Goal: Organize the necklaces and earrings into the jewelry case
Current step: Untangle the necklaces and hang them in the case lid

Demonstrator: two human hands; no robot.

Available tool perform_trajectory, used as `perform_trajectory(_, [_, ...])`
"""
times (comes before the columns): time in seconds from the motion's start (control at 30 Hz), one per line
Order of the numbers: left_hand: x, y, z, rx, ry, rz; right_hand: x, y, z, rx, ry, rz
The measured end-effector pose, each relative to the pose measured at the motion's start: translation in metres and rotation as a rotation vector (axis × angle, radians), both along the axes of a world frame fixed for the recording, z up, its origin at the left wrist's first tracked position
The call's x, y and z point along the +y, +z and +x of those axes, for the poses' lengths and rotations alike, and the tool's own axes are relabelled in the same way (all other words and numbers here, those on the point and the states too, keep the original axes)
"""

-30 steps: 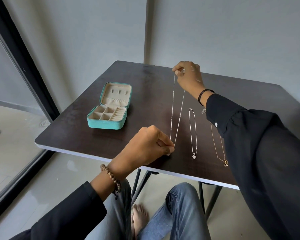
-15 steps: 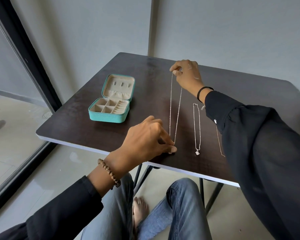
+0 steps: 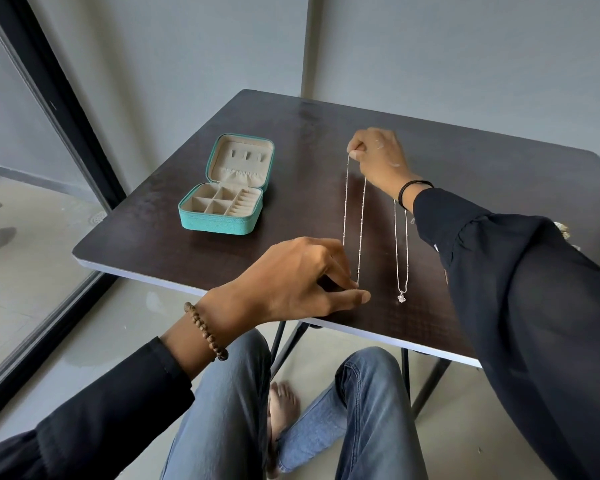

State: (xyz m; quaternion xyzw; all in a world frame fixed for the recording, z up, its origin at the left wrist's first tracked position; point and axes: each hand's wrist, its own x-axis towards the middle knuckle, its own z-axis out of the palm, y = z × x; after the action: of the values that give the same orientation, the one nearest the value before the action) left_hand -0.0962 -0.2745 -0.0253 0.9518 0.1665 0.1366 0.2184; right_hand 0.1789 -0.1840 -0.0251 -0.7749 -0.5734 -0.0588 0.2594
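At 10 o'clock on table (image 3: 482,174): jewelry case (image 3: 222,220), lid up, trays exposed for loading. At 6 o'clock, near front edge: left hand (image 3: 302,275) pinching low end of beaded necklace (image 3: 362,220); at 12 o'clock, right hand (image 3: 378,161) pinching top end, likely stretching it straight against tangles. Just at its 3 o'clock: pendant necklace (image 3: 401,297), flat, untouched. Bare tabletop toward case; slim margin at front edge.

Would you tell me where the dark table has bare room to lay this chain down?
Bare strip between the open teal jewelry case and the thin silver beaded chain stretched between left hand and right hand; also beyond them, on the dark brown table. Crowded right of the chain: silver pendant necklace, black sleeve.
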Motion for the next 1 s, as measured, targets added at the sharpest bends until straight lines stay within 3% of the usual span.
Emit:
perform_trajectory(0.47, [0.003, -0.001, 0.004, -0.015, -0.024, 0.061, -0.006, 0.000, -0.006, 0.048, -0.047, -0.142])
perform_trajectory(0.67, [0.002, -0.001, 0.005, -0.046, 0.015, 0.074, -0.009, 0.010, -0.009, 0.161, -0.041, -0.119])
perform_trajectory(1.0, [0.024, 0.039, 0.023, -0.370, 0.288, -0.129, -0.050, 0.063, -0.022, 0.492, 0.117, 0.010])
